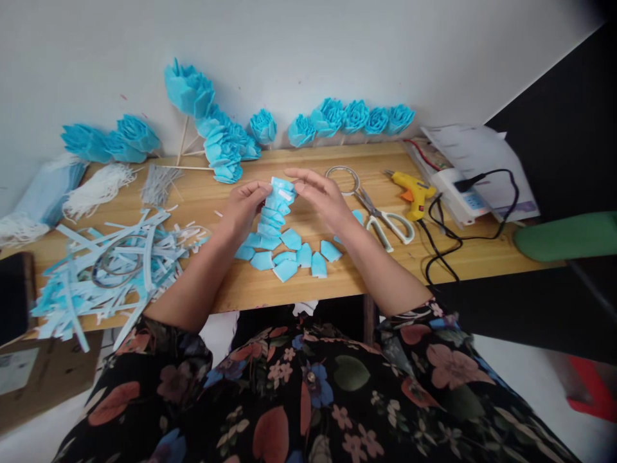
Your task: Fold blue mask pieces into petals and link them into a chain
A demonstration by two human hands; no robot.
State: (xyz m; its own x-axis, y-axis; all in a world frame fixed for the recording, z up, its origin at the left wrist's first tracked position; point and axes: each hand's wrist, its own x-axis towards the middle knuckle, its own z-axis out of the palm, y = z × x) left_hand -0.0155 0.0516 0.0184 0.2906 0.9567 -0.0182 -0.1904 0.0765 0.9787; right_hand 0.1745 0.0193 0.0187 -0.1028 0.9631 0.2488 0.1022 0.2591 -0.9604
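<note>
A strip of overlapping light blue petals (273, 215), with a whitish patch near its top, stands out from the tabletop between my hands. My left hand (245, 202) pinches its upper left edge between thumb and fingers. At the upper right edge, my right hand (322, 198) has its thumb against the strip, with the index finger reaching over the top. Several loose blue petals (290, 239) lie on the wooden table just below the strip. Scissors (378, 212) with pale handles rest to the right of my right hand, beside a roll of tape (342, 179).
Blue paper-like flowers (357, 117) line the wall, some on sticks. A yellow glue gun (412, 193) and power strip (460, 193) with cables sit right. Left are cut scraps (106, 276), a tape ring, grey wire pieces (160, 183), white cords (99, 186) and a phone (17, 296).
</note>
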